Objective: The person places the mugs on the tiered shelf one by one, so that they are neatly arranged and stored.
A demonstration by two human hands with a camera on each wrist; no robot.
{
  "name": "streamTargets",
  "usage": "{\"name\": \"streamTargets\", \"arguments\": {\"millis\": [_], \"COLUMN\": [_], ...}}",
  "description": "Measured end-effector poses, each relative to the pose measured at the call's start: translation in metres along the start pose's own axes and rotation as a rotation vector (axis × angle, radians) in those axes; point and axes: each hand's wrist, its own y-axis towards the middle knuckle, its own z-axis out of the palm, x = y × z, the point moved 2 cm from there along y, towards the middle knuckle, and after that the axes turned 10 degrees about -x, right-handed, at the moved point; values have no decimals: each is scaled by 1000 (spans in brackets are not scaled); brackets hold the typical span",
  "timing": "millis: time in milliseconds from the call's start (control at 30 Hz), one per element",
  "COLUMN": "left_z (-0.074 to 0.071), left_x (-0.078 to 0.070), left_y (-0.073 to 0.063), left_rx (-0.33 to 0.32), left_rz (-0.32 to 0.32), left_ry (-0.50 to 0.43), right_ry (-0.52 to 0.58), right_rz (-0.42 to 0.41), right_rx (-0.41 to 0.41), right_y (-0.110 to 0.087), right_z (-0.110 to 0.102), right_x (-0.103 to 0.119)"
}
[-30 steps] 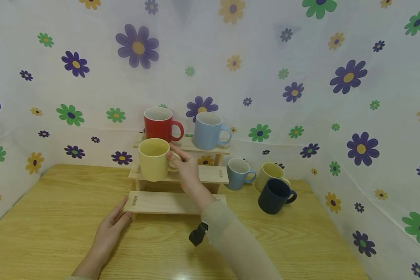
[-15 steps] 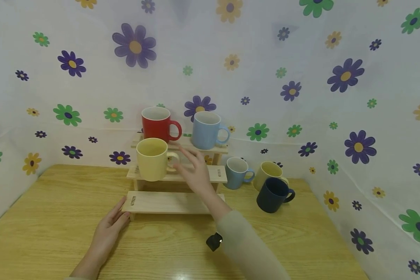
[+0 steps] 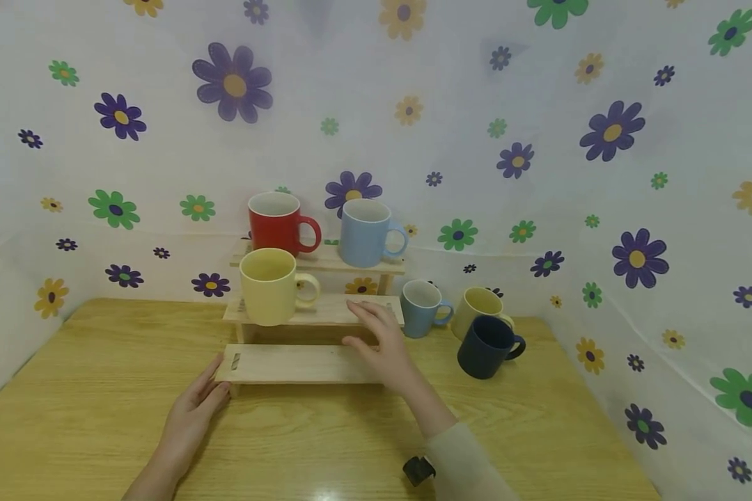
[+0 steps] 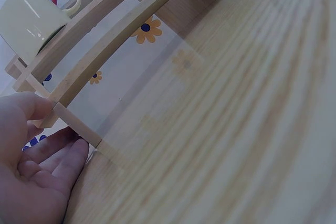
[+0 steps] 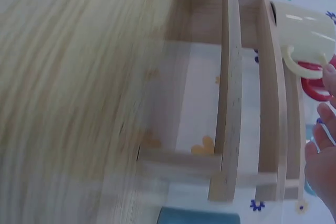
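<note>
A three-tier wooden mug rack (image 3: 301,363) stands on the table. My left hand (image 3: 191,410) holds the left end of its lowest shelf; in the left wrist view the thumb lies on the shelf's end and the fingers (image 4: 79,161) reach behind the upright. A yellow mug (image 3: 268,289) stands on the left of the middle shelf, handle to the right. Red (image 3: 274,233) and light blue (image 3: 365,236) mugs share the top shelf. My right hand (image 3: 388,348), fingers extended and holding nothing, is at the rack's right side, overlapping the lower shelves in the head view.
On the table (image 3: 301,452) right of the rack stand a blue mug (image 3: 418,313), another yellow mug (image 3: 460,325) and a navy mug (image 3: 482,351), the last two close together. A flower-patterned cloth (image 3: 288,139) hangs behind and along the sides.
My right hand has let go of the yellow mug's handle and moved right and down. The yellow mug stays on the middle shelf. My left hand keeps its hold on the rack.
</note>
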Motion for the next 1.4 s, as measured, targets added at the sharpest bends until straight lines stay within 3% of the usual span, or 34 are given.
{"name": "streamTargets", "arguments": {"millis": [133,300,400,700,833,1100,1267,1400], "left_z": [0,0,0,0,0,-1,-1,-1], "left_x": [0,0,0,-1,0,-1,0,1], "left_y": [-1,-1,0,0,0,-1,0,0], "left_rx": [-6,-7,-3,6,6,11,21,21], "left_rz": [4,1,-2,-13,-2,8,19,24], "left_ry": [-17,-4,8,21,20,16,-20,-10], "right_ry": [-122,-289,-387,-672,-740,-821,-817,-807], "right_rz": [-79,-240,-260,-128,-100,114,123,180], "right_rx": [37,66,90,113,91,146,180,265], "right_y": [-10,-21,-28,-49,-56,-65,-64,-62], "right_z": [-18,-41,-56,-112,-135,-173,-193,-205], "right_x": [-4,-14,-24,-48,-57,-73,-84,-94]}}
